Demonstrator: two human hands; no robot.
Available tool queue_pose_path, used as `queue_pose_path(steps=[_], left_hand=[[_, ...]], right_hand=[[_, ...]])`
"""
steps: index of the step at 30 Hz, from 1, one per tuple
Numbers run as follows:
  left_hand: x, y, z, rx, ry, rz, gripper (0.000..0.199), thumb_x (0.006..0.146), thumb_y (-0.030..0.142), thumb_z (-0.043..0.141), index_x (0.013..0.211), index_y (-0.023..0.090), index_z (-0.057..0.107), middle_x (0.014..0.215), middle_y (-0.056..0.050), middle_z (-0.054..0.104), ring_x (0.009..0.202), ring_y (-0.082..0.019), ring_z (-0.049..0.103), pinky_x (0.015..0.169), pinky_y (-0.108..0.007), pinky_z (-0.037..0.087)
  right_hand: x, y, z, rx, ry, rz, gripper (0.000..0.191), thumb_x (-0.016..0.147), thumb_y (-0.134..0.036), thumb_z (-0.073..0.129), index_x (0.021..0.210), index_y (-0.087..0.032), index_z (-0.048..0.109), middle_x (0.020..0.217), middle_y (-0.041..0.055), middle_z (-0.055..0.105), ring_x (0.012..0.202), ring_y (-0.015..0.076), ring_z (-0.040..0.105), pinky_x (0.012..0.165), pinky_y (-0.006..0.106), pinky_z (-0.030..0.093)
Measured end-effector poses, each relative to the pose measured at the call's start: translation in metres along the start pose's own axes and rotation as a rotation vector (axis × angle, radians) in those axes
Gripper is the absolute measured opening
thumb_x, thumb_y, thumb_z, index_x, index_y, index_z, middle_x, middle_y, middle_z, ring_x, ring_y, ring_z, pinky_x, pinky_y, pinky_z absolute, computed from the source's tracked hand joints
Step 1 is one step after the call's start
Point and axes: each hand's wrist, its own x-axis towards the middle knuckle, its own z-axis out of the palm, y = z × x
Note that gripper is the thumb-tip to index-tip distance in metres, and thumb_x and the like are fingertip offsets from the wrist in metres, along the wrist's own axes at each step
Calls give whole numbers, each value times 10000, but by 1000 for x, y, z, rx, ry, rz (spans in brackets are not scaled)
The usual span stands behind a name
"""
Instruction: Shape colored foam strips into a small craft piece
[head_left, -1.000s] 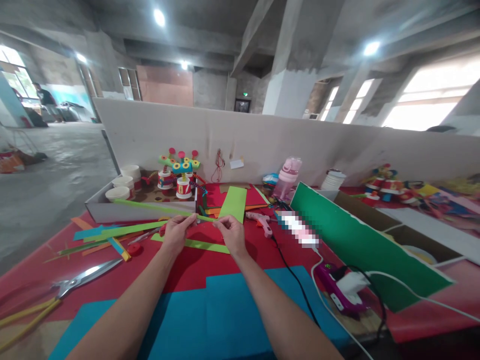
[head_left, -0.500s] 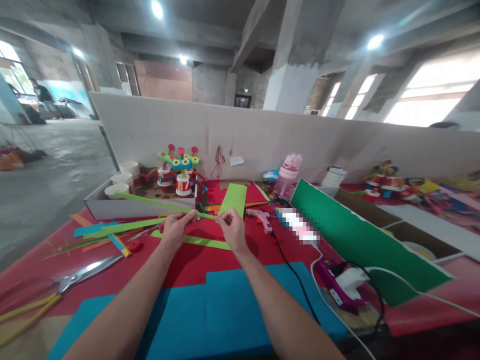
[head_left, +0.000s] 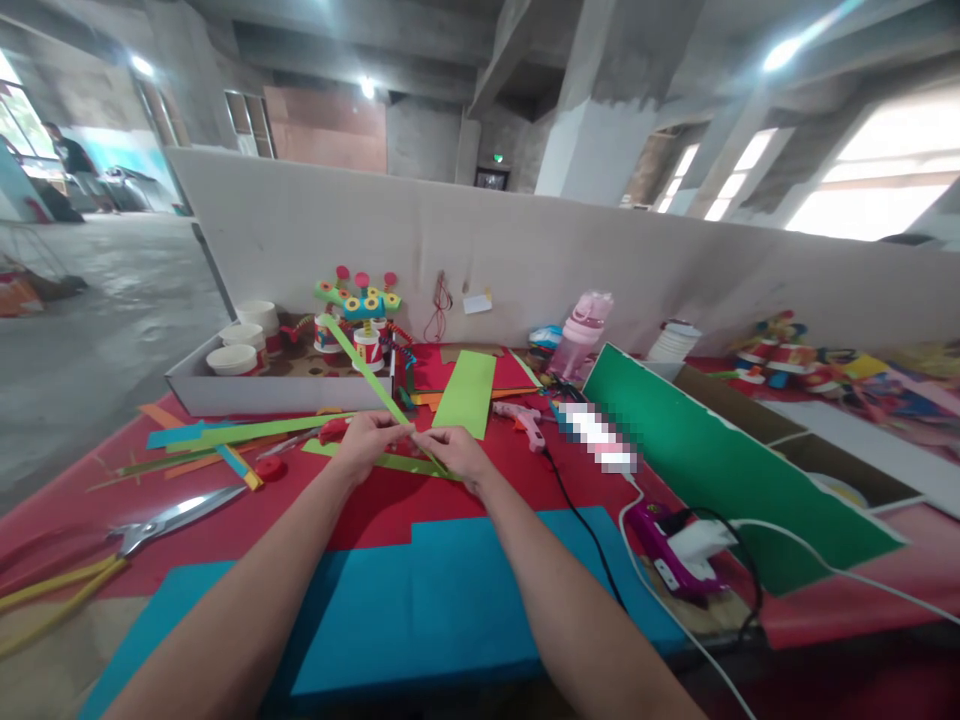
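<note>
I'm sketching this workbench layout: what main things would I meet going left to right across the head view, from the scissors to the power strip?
Yellow-handled scissors → left hand → right hand → pink glue gun → pink water bottle → purple power strip.

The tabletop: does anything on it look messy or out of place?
Yes, a little: at the left, loose paper strips lie crisscrossed at uneven angles in front of the white box, an untidy jumble. I can see no spill.

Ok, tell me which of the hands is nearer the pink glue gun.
Right. The right hand is just left of the pink glue gun; the left hand is farther off, on the right hand's other side.
</note>
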Motion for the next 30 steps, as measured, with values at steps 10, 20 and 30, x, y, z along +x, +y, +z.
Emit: queue_pose_path(steps=[10, 20, 30], left_hand=[[-1, -3, 2, 40, 8, -23, 231, 580, 327, 789, 537, 138, 663, 479, -14, 569, 470, -94, 446, 474, -232, 305], [0, 0, -2, 44, 51, 3, 249, 572, 334, 800, 519, 140, 654, 460, -5, 539, 448, -89, 432, 463, -237, 289], [2, -1, -6, 57, 68, 22, 246, 582, 349, 801, 552, 135, 683, 465, -15, 565, 443, -96, 451, 462, -242, 301]], right_hand=[[3, 4, 1, 15, 18, -13, 412, 688, -573, 674, 710, -169, 747, 689, 21, 719, 664, 172, 634, 662, 271, 453], [4, 8, 0, -16, 74, 0, 403, 673, -571, 692, 675, -173, 757, 649, 22, 718, 578, 138, 580, 571, 239, 401], [2, 7, -1, -21, 86, 10, 395, 647, -566, 711, 694, -178, 765, 663, 27, 724, 597, 147, 592, 571, 240, 402]])
